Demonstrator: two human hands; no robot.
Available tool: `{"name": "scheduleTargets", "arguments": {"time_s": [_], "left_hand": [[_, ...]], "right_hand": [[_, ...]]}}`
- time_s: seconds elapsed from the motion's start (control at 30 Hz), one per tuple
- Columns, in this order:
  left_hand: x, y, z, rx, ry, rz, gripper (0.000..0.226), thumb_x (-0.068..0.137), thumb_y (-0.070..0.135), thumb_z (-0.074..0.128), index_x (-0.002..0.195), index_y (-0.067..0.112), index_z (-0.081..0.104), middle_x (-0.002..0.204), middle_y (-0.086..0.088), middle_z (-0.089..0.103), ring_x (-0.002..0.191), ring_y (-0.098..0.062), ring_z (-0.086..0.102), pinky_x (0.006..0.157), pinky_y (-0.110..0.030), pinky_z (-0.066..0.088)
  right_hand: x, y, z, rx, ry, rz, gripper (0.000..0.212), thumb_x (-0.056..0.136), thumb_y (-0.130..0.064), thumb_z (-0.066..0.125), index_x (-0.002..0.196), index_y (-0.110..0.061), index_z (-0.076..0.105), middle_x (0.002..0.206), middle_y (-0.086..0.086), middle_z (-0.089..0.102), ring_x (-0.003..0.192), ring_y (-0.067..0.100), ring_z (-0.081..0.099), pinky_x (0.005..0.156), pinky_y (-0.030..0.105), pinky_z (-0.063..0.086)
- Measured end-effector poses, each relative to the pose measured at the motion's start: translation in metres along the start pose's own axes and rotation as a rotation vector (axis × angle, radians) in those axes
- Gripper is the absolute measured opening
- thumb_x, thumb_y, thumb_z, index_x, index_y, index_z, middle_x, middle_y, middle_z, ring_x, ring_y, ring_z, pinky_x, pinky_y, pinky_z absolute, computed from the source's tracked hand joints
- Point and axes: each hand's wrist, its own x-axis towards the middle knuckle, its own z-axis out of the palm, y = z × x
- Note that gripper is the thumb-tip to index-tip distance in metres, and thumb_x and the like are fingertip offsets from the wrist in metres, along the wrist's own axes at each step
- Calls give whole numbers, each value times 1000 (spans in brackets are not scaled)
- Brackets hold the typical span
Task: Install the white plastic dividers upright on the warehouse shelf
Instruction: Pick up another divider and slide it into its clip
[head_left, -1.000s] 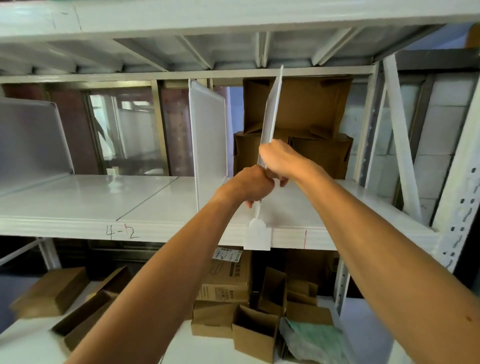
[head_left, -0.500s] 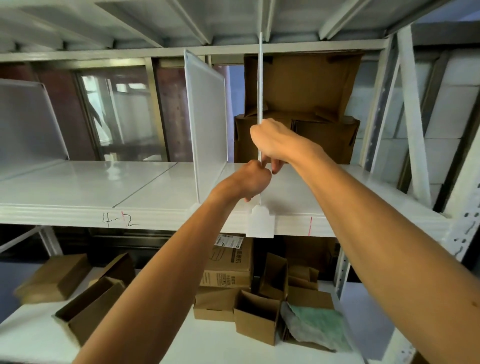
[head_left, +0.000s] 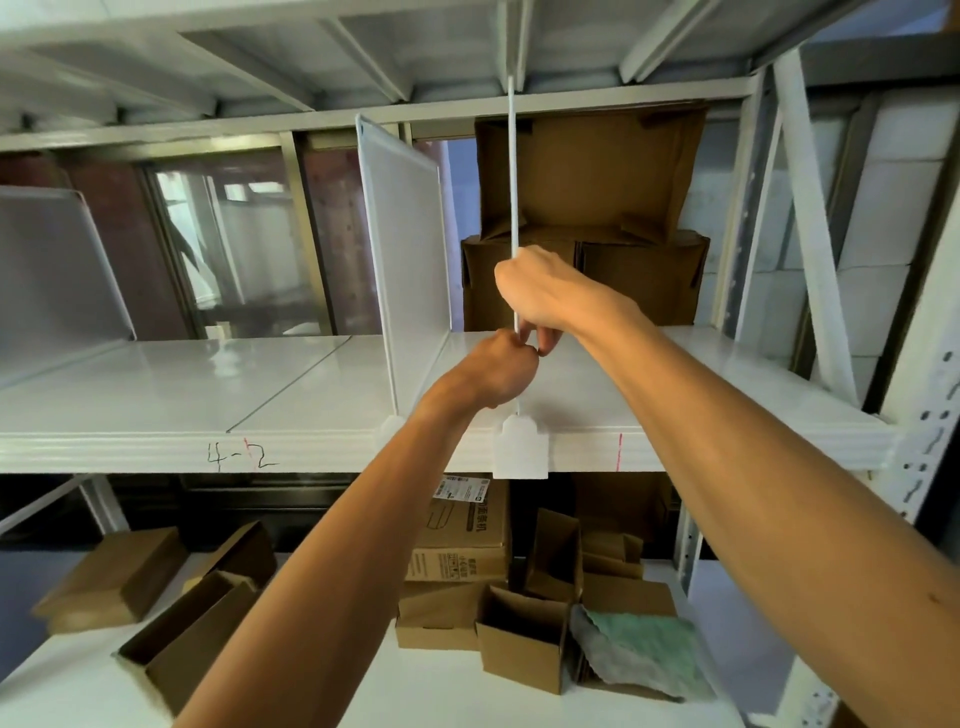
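Two hands on one divider (head_left: 512, 171), center of the frame. It is seen edge-on, so it reads as a thin white vertical line running from near the upper shelf beam down to the front lip of the shelf (head_left: 156, 379). It stands upright. Its white foot clip (head_left: 520, 451) hangs over the shelf's front edge, just right of center.

My right hand (head_left: 545, 296) is higher, grip closed around the divider's front edge, fingers curled under. My left hand (head_left: 496, 371) sits just below it, touching it, grip pressed together into a fist on the same edge, close to the shelf surface.

Second divider (head_left: 405, 249) already stands upright just left of mine, face visible, its clip at the shelf lip. A third divider (head_left: 52, 270) leans at the far left edge of the frame.

Brown cardboard boxes (head_left: 587, 223) stacked on the shelf behind my hands, center right. Handwritten "4-2" mark (head_left: 241, 457) on the shelf's front face, lower left of center. More open cardboard boxes (head_left: 519, 639) and a green cloth (head_left: 644, 654) on the lower level, bottom of frame.
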Motion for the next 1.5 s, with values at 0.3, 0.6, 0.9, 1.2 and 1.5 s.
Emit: {"name": "scheduleTargets", "arguments": {"time_s": [0.3,0.6,0.9,1.2,1.5], "left_hand": [[-9,5,-29,59,-5,98,23,95,24,43,100,15,63,79,-6,60,68,-24,59,44,-25,41],[-14,11,-29,-75,39,170,37,103,15,32,73,25,52,79,-1,52,65,-14,48,44,-28,40],[-4,14,-24,1,-12,68,43,104,24,27,138,7,46,78,-7,56,61,-20,54,45,-30,47],[2,11,-17,-13,15,110,39,105,21,30,137,3,43,74,-9,55,53,-15,51,37,-22,41],[6,14,-9,96,-25,205,46,107,18,22,150,19,39,139,-22,48,118,-41,54,102,-47,44]], "right_hand": [[-1,-14,2,13,-48,30,26,90,-17,32,89,-5,56,89,22,63,73,37,66,77,46,59],[-7,-26,2,-89,-112,55,42,94,-23,29,120,-1,55,73,19,56,69,36,67,54,33,49],[3,-17,-12,-35,101,14,28,96,-33,38,91,-11,55,91,8,54,88,27,59,79,42,50],[16,-10,-7,117,39,45,24,91,-10,35,75,-7,51,87,17,52,85,33,54,72,39,42],[20,6,-9,135,112,15,26,94,-13,35,67,-16,38,72,4,40,60,17,39,50,29,29]]}}
